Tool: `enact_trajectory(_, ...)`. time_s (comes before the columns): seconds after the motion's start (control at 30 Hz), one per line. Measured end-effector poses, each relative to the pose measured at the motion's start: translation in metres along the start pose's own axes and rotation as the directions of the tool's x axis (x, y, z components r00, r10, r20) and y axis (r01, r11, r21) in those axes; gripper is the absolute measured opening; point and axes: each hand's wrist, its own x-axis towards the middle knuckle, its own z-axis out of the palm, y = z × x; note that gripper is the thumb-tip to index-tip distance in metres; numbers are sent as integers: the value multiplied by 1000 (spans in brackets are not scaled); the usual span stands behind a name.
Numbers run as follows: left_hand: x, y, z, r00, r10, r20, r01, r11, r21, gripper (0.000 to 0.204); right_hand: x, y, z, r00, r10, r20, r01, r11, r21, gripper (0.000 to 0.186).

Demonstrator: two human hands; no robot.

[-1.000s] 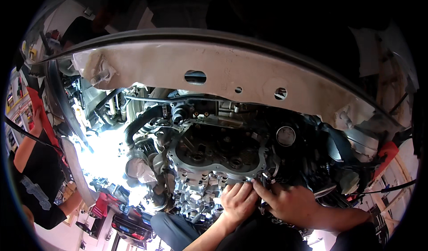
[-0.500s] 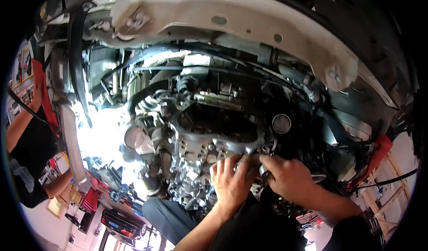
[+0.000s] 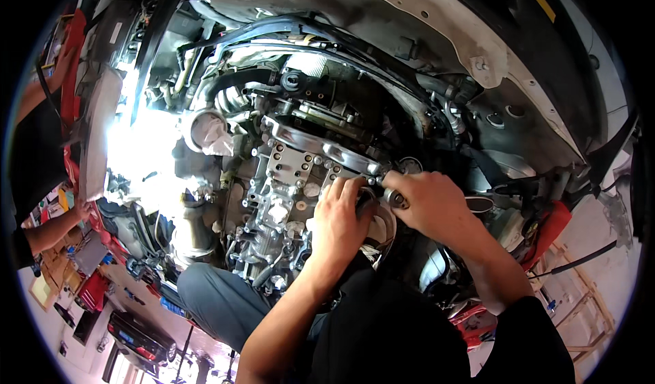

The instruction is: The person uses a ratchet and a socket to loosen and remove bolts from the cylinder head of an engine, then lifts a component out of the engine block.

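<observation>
Below me is an exposed engine (image 3: 273,207) in an open engine bay, with bare metal castings and bolts. My right hand (image 3: 433,200) is wrapped round a metal tool with a round end (image 3: 395,198), at the right end of a long silvery metal edge (image 3: 327,153). The tool's kind and its far end are hidden by my fingers. Beside it my left hand (image 3: 341,220) has its fingers curled against the engine near the same edge. What those fingers hold, if anything, is hidden. Just right of my left hand lies a round pale opening (image 3: 380,228).
A bright work light (image 3: 147,155) glares at the left. Near it, white material is stuffed in a round duct (image 3: 210,133). Black hoses (image 3: 239,78) cross the bay's far side. Another person's arm (image 3: 54,234) is at the far left. My knee (image 3: 218,295) rests close to the engine.
My view has shifted, so the engine and both hands sit higher in the picture. My hands stay close together at the metal edge, and the round tool end now shows more plainly.
</observation>
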Motion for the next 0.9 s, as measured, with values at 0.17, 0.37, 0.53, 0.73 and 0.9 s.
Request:
enact_trajectory(0.17,-2,-9,-3,996,87,-33,-90,992,-84,33,-21,7,-7,993,75,-92,-51,970,237,27)
enact_trajectory(0.37,-7,-21,-34,974,100,-204,-141,969,-202,31,-48,-18,-5,971,124,-203,-14,881,472,27)
enact_trajectory(0.53,-44,-40,-48,960,-74,-271,66,997,-39,27,-51,-35,24,989,76,-127,-23,925,380,24)
enact_trajectory(0.73,-75,-47,-23,994,-7,-111,33,972,231,53,-49,-43,50,988,54,-144,-5,947,322,29)
enact_trajectory(0.9,-77,-60,-19,992,-55,-111,76,978,197,41,-40,-50,56,991,49,-121,-10,954,300,29)
